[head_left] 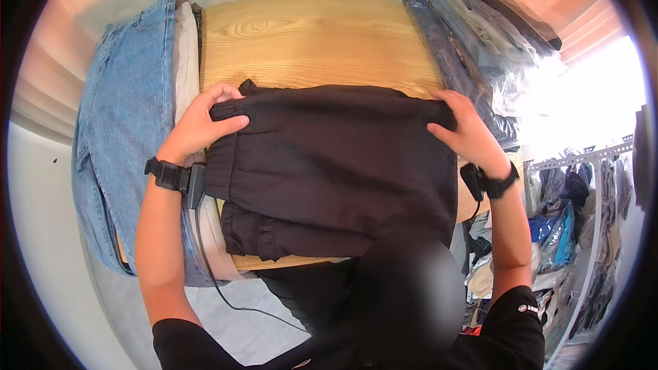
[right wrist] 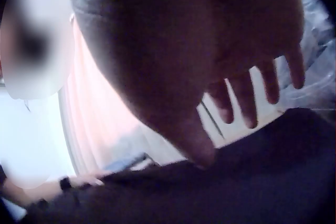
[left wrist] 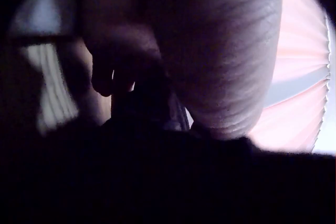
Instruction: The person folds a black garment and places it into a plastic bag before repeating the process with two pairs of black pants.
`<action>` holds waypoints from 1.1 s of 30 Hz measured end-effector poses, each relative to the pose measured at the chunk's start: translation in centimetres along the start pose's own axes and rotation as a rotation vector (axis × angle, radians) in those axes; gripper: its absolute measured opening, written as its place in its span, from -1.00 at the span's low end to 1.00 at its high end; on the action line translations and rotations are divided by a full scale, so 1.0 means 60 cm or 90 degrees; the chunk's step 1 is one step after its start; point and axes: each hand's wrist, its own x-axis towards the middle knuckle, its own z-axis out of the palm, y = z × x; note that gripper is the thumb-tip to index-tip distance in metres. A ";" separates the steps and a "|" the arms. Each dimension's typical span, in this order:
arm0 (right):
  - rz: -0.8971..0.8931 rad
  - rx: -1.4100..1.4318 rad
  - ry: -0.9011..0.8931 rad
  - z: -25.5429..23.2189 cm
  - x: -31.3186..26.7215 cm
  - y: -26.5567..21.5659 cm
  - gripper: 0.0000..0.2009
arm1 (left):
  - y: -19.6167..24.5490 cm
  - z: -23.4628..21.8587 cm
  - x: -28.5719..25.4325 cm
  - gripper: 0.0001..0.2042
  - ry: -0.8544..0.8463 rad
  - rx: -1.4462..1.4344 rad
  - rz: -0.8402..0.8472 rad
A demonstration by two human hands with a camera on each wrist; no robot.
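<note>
A dark folded garment [head_left: 336, 164] with a gathered waistband [head_left: 223, 157] at its left end lies over the wooden table [head_left: 308, 34] in the head view. The left hand [head_left: 209, 122] pinches its upper left corner, thumb on top and fingers at the far edge. At the upper right corner the right hand [head_left: 469, 130] holds the cloth between thumb and fingers. In the right wrist view the right hand [right wrist: 194, 50] has its thumb on the dark cloth [right wrist: 252, 166], fingers spread. The left wrist view is dark; the left hand [left wrist: 210, 50] is over black cloth.
Blue jeans [head_left: 130, 109] and a pale garment [head_left: 185, 55] lie along the table's left side. Plastic-wrapped clothes [head_left: 486, 34] are stacked at the back right. Bagged clothing [head_left: 555, 226] and a metal rack [head_left: 589, 157] stand to the right. A cable [head_left: 219, 288] hangs from the left wrist.
</note>
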 end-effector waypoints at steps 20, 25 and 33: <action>0.019 0.190 -0.083 0.042 0.051 0.066 -0.78 | -0.005 -0.003 0.006 -0.81 -0.028 0.015 -0.064; -0.068 0.145 -0.102 0.058 0.065 0.053 -0.80 | 0.005 -0.004 -0.001 -0.75 -0.043 0.016 -0.117; 0.098 0.137 -0.106 0.078 0.081 0.053 -0.75 | 0.004 -0.007 -0.005 -0.59 -0.055 0.035 -0.049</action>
